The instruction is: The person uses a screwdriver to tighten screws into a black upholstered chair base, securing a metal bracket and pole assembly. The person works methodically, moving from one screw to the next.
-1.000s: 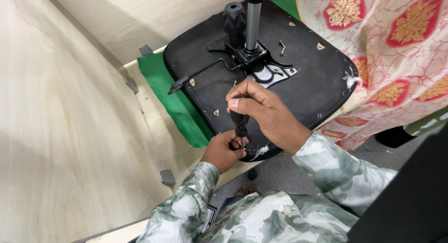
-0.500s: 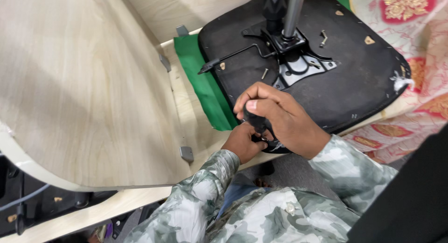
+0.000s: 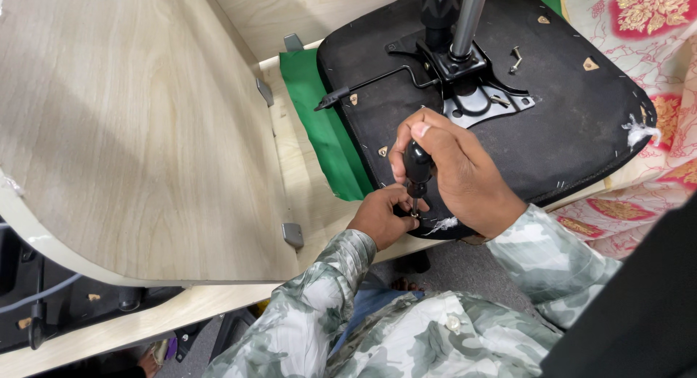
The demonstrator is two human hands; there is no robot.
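An upturned black chair seat (image 3: 581, 124) lies on a pale wooden table, its metal mounting plate (image 3: 475, 95) and grey post (image 3: 468, 19) pointing up. My right hand (image 3: 457, 171) is shut on a black screwdriver handle (image 3: 417, 164), held upright with its tip at the seat's near edge. My left hand (image 3: 381, 215) pinches at the spot where the tip meets the seat; what it grips is hidden. A thin black lever (image 3: 370, 84) sticks out left from the plate.
A green cloth (image 3: 319, 124) lies under the seat's left side. A large curved wooden panel (image 3: 131, 131) stands at left with grey metal brackets (image 3: 292, 235). A red and cream patterned fabric (image 3: 653, 30) covers the right. A loose screw (image 3: 516, 56) rests on the seat.
The view has shifted, so the seat and hands sit higher and further right in the picture. Both hands stay at the seat's near edge around the screwdriver.
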